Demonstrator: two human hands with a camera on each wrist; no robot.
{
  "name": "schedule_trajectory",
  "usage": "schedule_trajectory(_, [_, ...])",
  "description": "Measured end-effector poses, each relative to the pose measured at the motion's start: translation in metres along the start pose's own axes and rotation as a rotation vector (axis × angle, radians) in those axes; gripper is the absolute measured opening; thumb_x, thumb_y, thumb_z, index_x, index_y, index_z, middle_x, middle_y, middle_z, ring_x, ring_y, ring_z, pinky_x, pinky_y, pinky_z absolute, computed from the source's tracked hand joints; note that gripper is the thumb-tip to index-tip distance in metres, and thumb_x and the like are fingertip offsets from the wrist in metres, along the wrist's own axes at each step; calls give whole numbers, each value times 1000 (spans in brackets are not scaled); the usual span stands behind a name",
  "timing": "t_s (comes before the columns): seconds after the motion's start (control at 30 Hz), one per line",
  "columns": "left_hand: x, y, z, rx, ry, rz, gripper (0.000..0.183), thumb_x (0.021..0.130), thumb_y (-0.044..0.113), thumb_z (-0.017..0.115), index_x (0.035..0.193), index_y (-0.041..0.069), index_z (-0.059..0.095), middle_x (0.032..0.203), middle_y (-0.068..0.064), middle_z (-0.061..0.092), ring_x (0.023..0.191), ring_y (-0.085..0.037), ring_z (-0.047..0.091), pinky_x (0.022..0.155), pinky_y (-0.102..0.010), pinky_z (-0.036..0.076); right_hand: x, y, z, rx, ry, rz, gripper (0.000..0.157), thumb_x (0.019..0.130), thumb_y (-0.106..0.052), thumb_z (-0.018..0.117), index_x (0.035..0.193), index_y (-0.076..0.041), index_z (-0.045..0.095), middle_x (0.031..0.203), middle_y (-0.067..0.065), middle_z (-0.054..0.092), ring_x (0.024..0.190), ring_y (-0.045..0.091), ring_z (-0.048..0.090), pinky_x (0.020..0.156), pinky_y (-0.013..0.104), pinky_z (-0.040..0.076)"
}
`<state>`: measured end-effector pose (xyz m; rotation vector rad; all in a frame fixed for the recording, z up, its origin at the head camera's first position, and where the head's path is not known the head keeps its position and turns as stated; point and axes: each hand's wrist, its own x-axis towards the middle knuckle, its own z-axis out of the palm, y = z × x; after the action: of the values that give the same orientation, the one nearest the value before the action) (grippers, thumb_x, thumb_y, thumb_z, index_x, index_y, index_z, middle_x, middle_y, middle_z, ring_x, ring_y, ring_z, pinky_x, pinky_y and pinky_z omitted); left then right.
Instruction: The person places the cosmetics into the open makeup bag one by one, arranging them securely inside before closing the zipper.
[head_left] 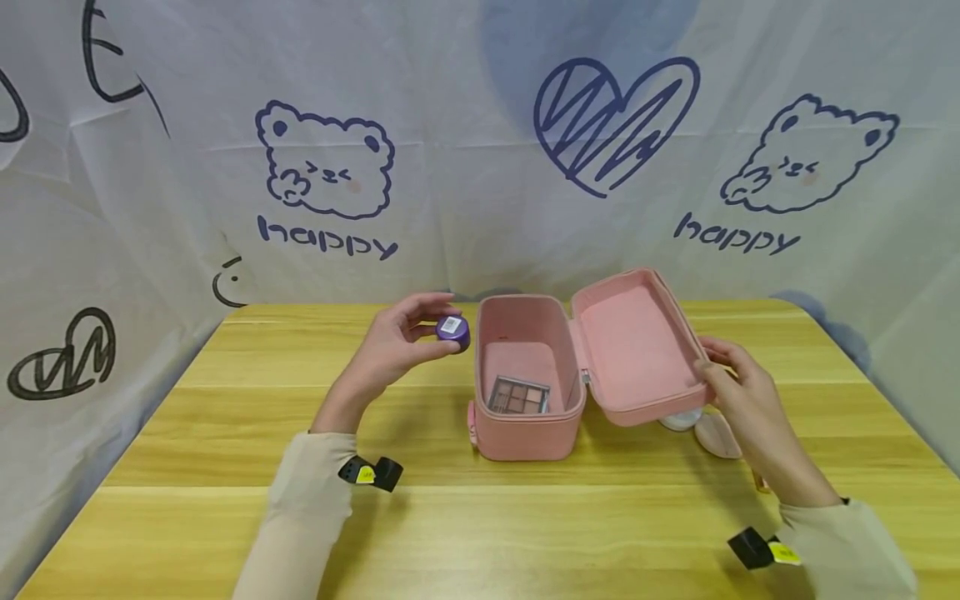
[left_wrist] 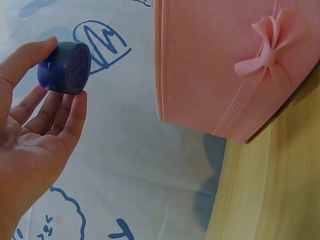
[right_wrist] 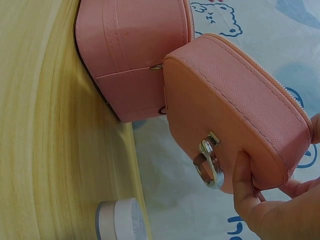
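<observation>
A pink zippered makeup case (head_left: 528, 437) stands on the table with its lid (head_left: 633, 346) swung out to the right. My right hand (head_left: 746, 400) grips the lid's outer edge; in the right wrist view a metal ring handle (right_wrist: 210, 167) hangs from the lid's top. Just left of the case, my left hand (head_left: 397, 337) pinches a small round purple jar (head_left: 453, 332) between thumb and fingers, a white label facing up. An eyeshadow palette (head_left: 519, 396) lies on the floor of the case. On the case's side, the left wrist view shows a pink bow (left_wrist: 270, 55).
Behind the lid and right hand sit a round white-lidded container (head_left: 681, 419) and a pale rounded item (head_left: 717, 436), both partly hidden. A small gold-coloured object (head_left: 761, 482) peeks out by the right wrist. A printed cloth (head_left: 465, 167) hangs behind the wooden table (head_left: 525, 533).
</observation>
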<state>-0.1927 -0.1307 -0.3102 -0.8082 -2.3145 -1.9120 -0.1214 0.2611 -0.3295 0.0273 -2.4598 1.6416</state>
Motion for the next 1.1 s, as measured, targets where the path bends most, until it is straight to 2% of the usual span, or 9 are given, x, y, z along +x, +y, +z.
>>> schedule_trajectory(0.33, [8,-1,13,10,-44,38,52,82,-6,71,130,-7,52,124,-19,58,110,-29,56,93,-33,48,0,0,-2,-16,12,-18,51,103,-22,41,144,7,33,133,18,40,96,2,49,76,11,46])
schedule_trajectory(0.5, [9,1,19,13,-67,38,51,82,-4,72,130,-5,53,124,-17,58,110,-28,56,93,-34,48,-1,0,-2,-4,3,-29,53,103,-24,42,144,7,32,132,17,40,99,6,50,77,12,47])
schedule_trajectory(0.9, [13,-1,31,39,-139,5,52,82,1,73,131,-3,54,124,-12,57,111,-25,55,95,-33,46,-1,2,-2,4,-8,-26,52,103,-25,42,144,7,33,134,19,40,99,4,50,77,13,48])
schedule_trajectory(1.1, [15,-3,37,33,-156,-11,52,82,2,73,130,-2,55,122,-12,58,110,-25,56,96,-38,45,0,1,-1,5,-12,-18,52,103,-23,41,144,7,32,135,21,39,98,3,50,77,13,47])
